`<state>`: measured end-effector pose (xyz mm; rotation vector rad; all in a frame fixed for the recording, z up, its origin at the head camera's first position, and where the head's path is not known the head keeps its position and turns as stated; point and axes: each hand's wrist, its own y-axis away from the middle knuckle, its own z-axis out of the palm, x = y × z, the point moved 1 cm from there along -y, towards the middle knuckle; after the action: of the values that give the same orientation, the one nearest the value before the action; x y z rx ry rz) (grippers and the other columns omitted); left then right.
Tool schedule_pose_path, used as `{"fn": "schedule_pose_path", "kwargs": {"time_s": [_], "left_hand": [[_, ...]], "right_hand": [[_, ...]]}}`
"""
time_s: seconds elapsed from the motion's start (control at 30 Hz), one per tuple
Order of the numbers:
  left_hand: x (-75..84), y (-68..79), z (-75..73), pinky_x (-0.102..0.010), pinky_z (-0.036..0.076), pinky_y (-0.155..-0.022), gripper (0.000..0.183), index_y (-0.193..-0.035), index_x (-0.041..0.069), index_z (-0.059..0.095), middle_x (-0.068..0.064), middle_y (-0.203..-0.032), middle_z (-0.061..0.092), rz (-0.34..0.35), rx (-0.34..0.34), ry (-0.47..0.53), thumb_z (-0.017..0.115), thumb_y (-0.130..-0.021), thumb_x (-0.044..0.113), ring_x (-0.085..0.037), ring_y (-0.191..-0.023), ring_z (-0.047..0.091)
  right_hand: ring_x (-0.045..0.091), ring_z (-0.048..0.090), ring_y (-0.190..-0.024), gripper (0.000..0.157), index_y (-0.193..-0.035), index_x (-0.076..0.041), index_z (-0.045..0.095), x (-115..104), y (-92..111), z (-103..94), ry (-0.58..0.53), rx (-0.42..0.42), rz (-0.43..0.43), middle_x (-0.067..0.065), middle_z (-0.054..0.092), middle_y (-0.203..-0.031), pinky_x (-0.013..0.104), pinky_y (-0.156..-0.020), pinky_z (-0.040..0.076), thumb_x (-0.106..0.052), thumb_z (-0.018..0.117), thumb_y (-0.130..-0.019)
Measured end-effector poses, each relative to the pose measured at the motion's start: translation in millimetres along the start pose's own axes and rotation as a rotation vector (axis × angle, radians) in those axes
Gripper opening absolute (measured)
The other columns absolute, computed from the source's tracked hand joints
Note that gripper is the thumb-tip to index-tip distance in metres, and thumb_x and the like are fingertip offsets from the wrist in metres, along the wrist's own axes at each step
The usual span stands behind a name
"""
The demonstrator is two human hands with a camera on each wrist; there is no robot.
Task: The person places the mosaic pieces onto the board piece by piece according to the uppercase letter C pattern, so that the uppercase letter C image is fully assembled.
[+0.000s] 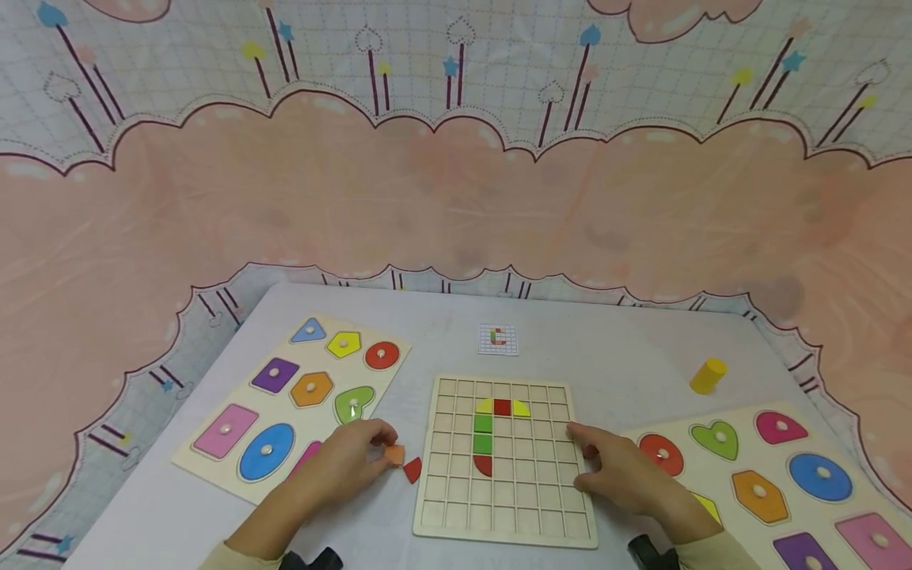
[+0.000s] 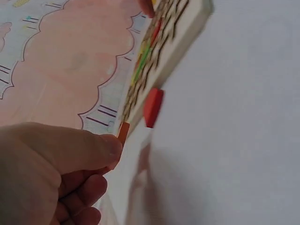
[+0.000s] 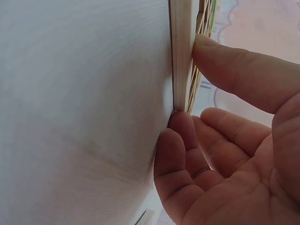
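Observation:
My left hand [image 1: 347, 463] pinches a small orange square tile [image 1: 394, 454], and the left wrist view shows the thumb on this tile [image 2: 123, 136]. A red quarter-round piece [image 1: 412, 470] lies on the table just beyond it, by the left side of a wooden grid board [image 1: 530, 507]. On the board sit green squares [image 1: 483, 434], a red square [image 1: 502, 407], yellow quarter-rounds [image 1: 522, 408] and a red quarter-round [image 1: 484, 465]. My right hand [image 1: 627, 471] rests against the board's right edge. In the right wrist view, the thumb touches that edge [image 3: 183, 70] and the other fingers curve loosely near it.
A small printed pattern card [image 1: 498, 339] lies behind the board. Knobbed shape puzzles flank it, one at left [image 1: 187, 459] and one at right [image 1: 720, 499]. A yellow cylinder [image 1: 708, 376] is at the back right. Patterned cloth [image 1: 456, 198] hangs behind the white table [image 1: 606, 332].

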<state>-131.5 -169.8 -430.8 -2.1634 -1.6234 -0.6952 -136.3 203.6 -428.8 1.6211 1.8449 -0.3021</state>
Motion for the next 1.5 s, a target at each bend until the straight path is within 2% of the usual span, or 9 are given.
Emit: {"fn": "schedule_pose_path", "kwargs": {"time_s": [0.13,0.3,0.57,0.73,0.87,1.2,1.5], "left_hand": [[4.3,-4.4,-3.9,-0.042,0.054,-0.086,0.021,-0.100,0.010,0.070,0.006,-0.092,0.064,0.001,0.028,-0.001,0.082,-0.082,0.009,-0.018,-0.090,0.059],[10.5,-9.4,-0.5,-0.042,0.053,-0.086,0.022,-0.102,0.011,0.070,0.005,-0.094,0.064,-0.003,-0.008,0.017,0.082,-0.083,0.013,-0.019,-0.093,0.059],[30.3,-19.6,11.1,-0.044,0.053,-0.087,0.024,-0.105,0.009,0.070,0.001,-0.099,0.064,0.077,-0.079,0.048,0.080,-0.085,0.016,-0.021,-0.096,0.057],[41.1,-26.4,20.5,-0.042,0.052,-0.087,0.021,-0.103,0.009,0.069,0.002,-0.099,0.063,0.139,-0.092,0.071,0.079,-0.085,0.015,-0.019,-0.096,0.057],[49.7,-31.9,27.3,-0.040,0.051,-0.085,0.019,-0.099,0.012,0.068,0.004,-0.096,0.062,0.155,-0.101,0.112,0.079,-0.084,0.015,-0.018,-0.094,0.056],[66.8,-42.2,45.1,-0.032,0.051,-0.082,0.016,-0.097,0.011,0.069,0.005,-0.094,0.064,0.215,-0.100,0.138,0.078,-0.083,0.011,-0.013,-0.092,0.056],[79.3,-45.7,57.6,-0.026,0.049,-0.076,0.019,-0.096,0.009,0.070,0.008,-0.088,0.063,0.312,-0.053,0.054,0.082,-0.084,0.019,-0.008,-0.085,0.053]], "right_hand": [[0.020,0.052,-0.092,0.074,-0.143,-0.006,0.054,0,0,0.3,0.003,0.001,0.002,0.002,0.059,-0.103,0.035,-0.079,0.050,-0.008,0.085,-0.076],[0.020,0.052,-0.092,0.073,-0.143,-0.007,0.054,-1,0,0.8,0.003,0.003,-0.001,0.001,0.058,-0.102,0.034,-0.078,0.049,-0.007,0.085,-0.076],[0.020,0.051,-0.092,0.074,-0.143,-0.007,0.054,0,0,0.8,-0.001,-0.002,-0.001,0.002,0.057,-0.102,0.034,-0.078,0.049,-0.008,0.085,-0.076],[0.020,0.051,-0.092,0.075,-0.144,-0.006,0.053,1,0,0.8,-0.004,-0.003,-0.008,0.002,0.057,-0.102,0.033,-0.077,0.048,-0.008,0.085,-0.076],[0.020,0.051,-0.092,0.075,-0.144,-0.007,0.053,0,0,0.7,-0.008,-0.004,0.001,0.002,0.057,-0.102,0.033,-0.077,0.048,-0.008,0.085,-0.076],[0.020,0.051,-0.092,0.074,-0.144,-0.007,0.053,1,-1,0.5,0.003,-0.005,-0.001,0.002,0.057,-0.102,0.034,-0.077,0.049,-0.008,0.085,-0.076],[0.019,0.053,-0.094,0.074,-0.144,-0.005,0.052,1,0,-0.1,-0.009,-0.004,-0.029,0.002,0.060,-0.106,0.039,-0.085,0.050,-0.007,0.084,-0.077]]}}
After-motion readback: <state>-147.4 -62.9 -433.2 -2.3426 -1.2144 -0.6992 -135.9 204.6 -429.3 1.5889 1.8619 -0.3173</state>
